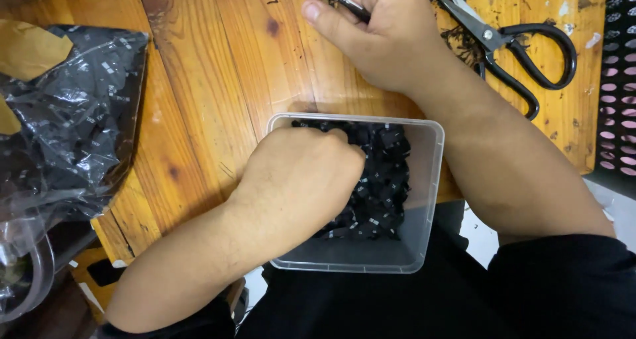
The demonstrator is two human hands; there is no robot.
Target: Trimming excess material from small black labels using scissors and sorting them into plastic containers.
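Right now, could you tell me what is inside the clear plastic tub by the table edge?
The clear tub holds a heap of small black pieces. The left hand reaches into it and covers part of the heap, so whatever its fingers grip is hidden.

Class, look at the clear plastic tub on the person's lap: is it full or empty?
Partly full. The tub holds a heap of small black pieces toward its far side, its near floor shows bare, and the left hand digs in.

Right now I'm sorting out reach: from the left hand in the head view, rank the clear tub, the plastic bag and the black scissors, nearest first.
1. Clear tub: the left hand is inside it, on the black pieces.
2. Plastic bag: to the left, on the wooden table.
3. Black scissors: far right, beyond the right hand.
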